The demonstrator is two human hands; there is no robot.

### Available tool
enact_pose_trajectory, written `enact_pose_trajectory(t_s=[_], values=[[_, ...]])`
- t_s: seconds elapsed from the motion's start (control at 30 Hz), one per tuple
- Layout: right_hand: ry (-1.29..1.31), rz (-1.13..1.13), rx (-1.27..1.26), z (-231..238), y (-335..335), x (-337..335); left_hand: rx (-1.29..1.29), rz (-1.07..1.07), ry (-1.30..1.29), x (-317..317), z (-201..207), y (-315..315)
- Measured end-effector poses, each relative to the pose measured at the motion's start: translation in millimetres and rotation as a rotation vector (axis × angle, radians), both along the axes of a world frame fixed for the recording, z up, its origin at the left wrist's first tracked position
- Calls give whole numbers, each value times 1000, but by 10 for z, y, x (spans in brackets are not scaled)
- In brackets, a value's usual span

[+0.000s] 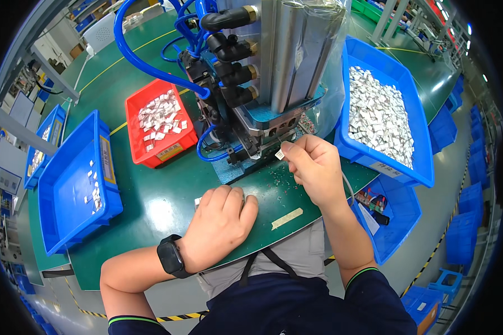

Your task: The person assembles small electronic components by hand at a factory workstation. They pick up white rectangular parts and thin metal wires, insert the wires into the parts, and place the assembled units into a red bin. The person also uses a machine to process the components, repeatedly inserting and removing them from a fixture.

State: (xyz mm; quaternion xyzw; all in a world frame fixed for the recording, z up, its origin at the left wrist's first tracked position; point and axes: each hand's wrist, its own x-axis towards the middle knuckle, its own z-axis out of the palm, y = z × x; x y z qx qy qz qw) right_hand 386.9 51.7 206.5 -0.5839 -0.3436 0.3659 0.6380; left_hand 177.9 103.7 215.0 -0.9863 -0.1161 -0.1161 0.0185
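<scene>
My right hand [317, 167] pinches a small white rectangular component [280, 154] between thumb and forefinger. It holds the piece right at the front opening of a pneumatic press [279, 125], which has metal columns, black fittings and blue air hoses. On the green table [162, 206] rests my left hand [221, 220], palm down with its fingers curled under. A bit of something white [198, 201] peeks out beside its fingers; whatever the fingers close on is hidden. Tiny scraps lie on the table between the two hands and the press.
A blue bin [422, 134] heaped with white components stands right of the press. Left of it sits a red bin [137, 148] with fewer; farther left, a blue tray [58, 195] holds several. A lower blue bin [399, 234] hangs by the table's right edge. Yellowish tape [287, 218] marks the front.
</scene>
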Motion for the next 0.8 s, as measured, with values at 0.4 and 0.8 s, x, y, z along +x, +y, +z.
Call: enact_pose_trajectory(t_s=[0.4, 0.8], values=[[36, 15, -24, 0, 8, -28, 5, 2, 58, -5, 48, -31], [249, 114, 27, -42, -2, -5, -545, -32, -391, 37, 77, 173]])
